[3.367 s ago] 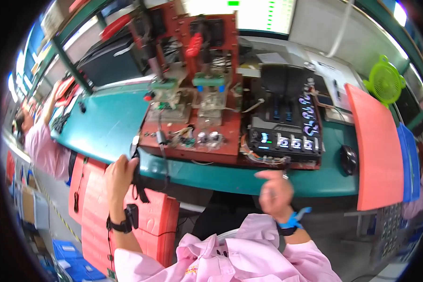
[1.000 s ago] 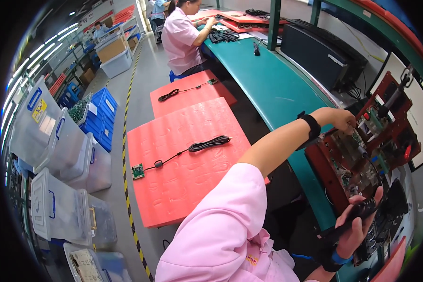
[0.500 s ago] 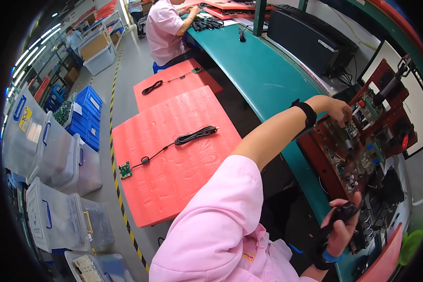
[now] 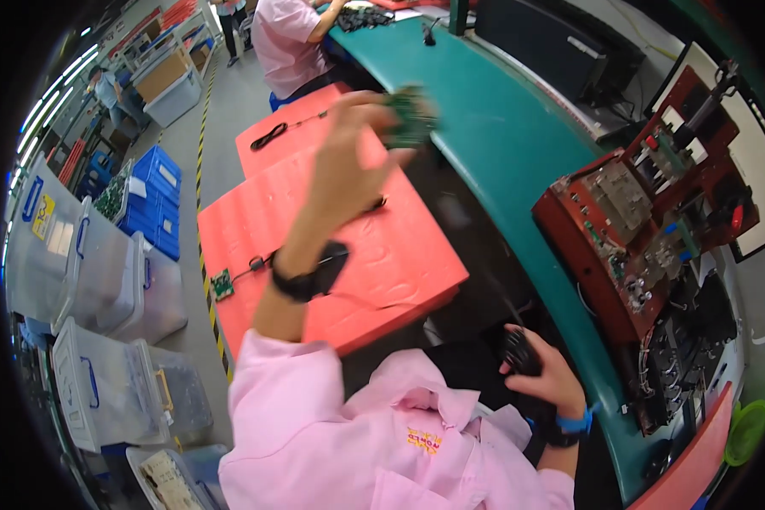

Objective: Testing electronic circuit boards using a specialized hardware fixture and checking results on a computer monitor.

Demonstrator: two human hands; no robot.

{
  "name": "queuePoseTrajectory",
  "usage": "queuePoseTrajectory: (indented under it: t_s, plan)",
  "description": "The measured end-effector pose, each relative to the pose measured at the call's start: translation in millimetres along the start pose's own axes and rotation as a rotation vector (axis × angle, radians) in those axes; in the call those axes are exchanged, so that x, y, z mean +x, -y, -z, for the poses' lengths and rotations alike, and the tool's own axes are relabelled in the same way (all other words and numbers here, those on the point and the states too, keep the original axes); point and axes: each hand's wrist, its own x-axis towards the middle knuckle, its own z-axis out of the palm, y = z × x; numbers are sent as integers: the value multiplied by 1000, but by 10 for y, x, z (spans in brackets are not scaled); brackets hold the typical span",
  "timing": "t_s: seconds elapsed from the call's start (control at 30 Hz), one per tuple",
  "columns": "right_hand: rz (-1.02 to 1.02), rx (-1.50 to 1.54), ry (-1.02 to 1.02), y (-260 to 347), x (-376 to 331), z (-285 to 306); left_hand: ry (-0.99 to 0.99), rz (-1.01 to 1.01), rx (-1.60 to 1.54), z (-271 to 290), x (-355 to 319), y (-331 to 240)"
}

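My left hand (image 4: 353, 161) is raised over the red foam trays and grips a small green circuit board (image 4: 412, 115), blurred by motion. A black watch sits on that wrist. My right hand (image 4: 540, 374) rests low by my lap, closed around a coiled black cable (image 4: 518, 350). On the near red foam tray (image 4: 408, 272) lies another small green board (image 4: 222, 284) with a black cable attached. The red test fixture (image 4: 646, 221) stands on the green bench to my right.
A second red tray (image 4: 293, 136) behind holds a black cable. Clear plastic bins (image 4: 102, 289) and blue crates (image 4: 149, 200) line the floor at left. Another person in pink (image 4: 285, 38) works at the green bench (image 4: 501, 136) further along. A black box stands at the top right.
My left hand has left the red fixture and swung back over the red trays, now carrying a green board. My right hand stays low with the cable.
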Motion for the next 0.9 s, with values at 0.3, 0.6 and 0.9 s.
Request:
queuePoseTrajectory:
  t_s: [0.3,0.6,0.9]
  plan:
    - [328,-1106,233,124,1844,-756,-209,696,773,1591,-2575,538]
    - [562,-1125,-68,-691,2377,-1290,-261,1164,893,1250,-3438,638]
    - [568,-862,121,-769,2717,-1173,-222,1154,904,1244,-3338,654]
